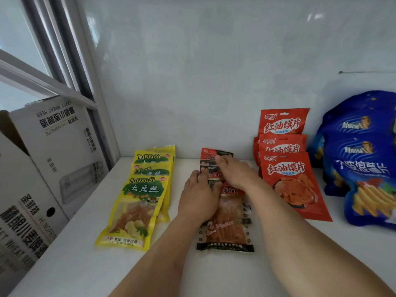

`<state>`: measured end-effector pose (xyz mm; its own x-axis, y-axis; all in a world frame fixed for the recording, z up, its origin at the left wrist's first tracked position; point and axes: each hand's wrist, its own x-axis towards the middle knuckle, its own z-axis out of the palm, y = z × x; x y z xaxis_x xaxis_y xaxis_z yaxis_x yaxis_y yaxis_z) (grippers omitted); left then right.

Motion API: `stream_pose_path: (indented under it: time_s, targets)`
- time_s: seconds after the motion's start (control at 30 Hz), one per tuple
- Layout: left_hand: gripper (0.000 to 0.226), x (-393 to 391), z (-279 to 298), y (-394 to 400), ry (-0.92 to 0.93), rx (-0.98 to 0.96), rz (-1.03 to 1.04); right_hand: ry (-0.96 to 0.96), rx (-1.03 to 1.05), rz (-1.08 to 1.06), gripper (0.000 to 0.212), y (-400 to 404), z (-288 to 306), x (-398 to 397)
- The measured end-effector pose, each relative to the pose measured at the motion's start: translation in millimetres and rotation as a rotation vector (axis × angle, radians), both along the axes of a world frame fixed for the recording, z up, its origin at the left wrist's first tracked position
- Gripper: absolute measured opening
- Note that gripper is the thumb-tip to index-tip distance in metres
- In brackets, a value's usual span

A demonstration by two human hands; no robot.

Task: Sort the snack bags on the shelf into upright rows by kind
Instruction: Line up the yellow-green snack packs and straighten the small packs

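Note:
Four kinds of snack bags lie in overlapping rows on the white shelf point(81, 264). Yellow TuDouSi bags point(137, 202) form the left row. In the middle is a row of black-and-red gluten-strip bags point(227, 228), and both hands rest on it. My left hand point(199, 196) lies flat on the front bag, its fingertips on the edge of the bags behind. My right hand point(237, 172) presses on the rear bags, fingers spread and curled over their tops. Orange-red chip bags point(293, 181) form a row to the right. Blue potato-chip bags point(364, 163) are stacked at the far right.
Two white cardboard beer cartons point(53, 151) stand at the shelf's left end, beside a window frame point(70, 67). A pale wall point(214, 82) closes the back of the shelf. The bare shelf front spreads under my forearms.

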<state>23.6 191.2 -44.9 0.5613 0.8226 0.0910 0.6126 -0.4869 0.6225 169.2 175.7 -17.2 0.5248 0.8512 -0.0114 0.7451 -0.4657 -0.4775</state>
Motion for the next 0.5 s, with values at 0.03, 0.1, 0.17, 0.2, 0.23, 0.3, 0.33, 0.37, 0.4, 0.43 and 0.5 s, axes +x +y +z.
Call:
stream_pose_path:
  time_s: [0.03, 0.1, 0.17, 0.2, 0.23, 0.3, 0.33, 0.37, 0.4, 0.43, 0.5]
  targets:
    - [0.062, 0.0, -0.8, -0.3, 0.002, 0.003, 0.001, 0.01, 0.009, -0.004, 0.07, 0.2, -0.4, 1.2]
    - [0.061, 0.1, -1.1, -1.4, -0.003, 0.017, 0.0, 0.015, 0.064, -0.005, 0.07, 0.2, 2.3, 2.2]
    - [0.059, 0.2, -0.1, -2.4, -0.013, 0.03, 0.006, -0.013, 0.121, 0.011, 0.065, 2.0, 6.3, 3.2]
    - [0.059, 0.0, 1.2, -3.0, -0.015, 0.033, 0.008, -0.019, 0.128, 0.029, 0.062, 3.0, 9.1, 3.0]
    - [0.06, -0.6, 3.0, -3.5, -0.016, 0.035, 0.01, -0.009, 0.121, 0.05, 0.06, 4.5, 11.6, 3.2]
    - [0.063, -2.9, 7.5, -6.0, -0.001, 0.046, 0.013, 0.044, 0.091, 0.079, 0.058, 6.9, 14.8, 3.1]
    - [0.065, -4.5, 9.8, -8.5, 0.014, 0.053, 0.009, 0.066, 0.087, 0.088, 0.06, 8.5, 14.3, 3.8]
    - [0.067, -6.2, 11.6, -11.7, 0.032, 0.053, 0.001, 0.087, 0.09, 0.089, 0.062, 9.5, 13.8, 4.0]
    - [0.07, -7.6, 12.3, -14.7, 0.054, 0.044, -0.007, 0.109, 0.096, 0.084, 0.064, 9.5, 12.9, 4.1]
    - [0.072, -8.9, 11.8, -17.3, 0.081, 0.038, -0.014, 0.13, 0.105, 0.086, 0.064, 8.2, 12.4, 3.6]
    - [0.075, -10.6, 8.6, -19.8, 0.143, 0.051, -0.02, 0.173, 0.11, 0.104, 0.058, 1.5, 14.0, 1.1]
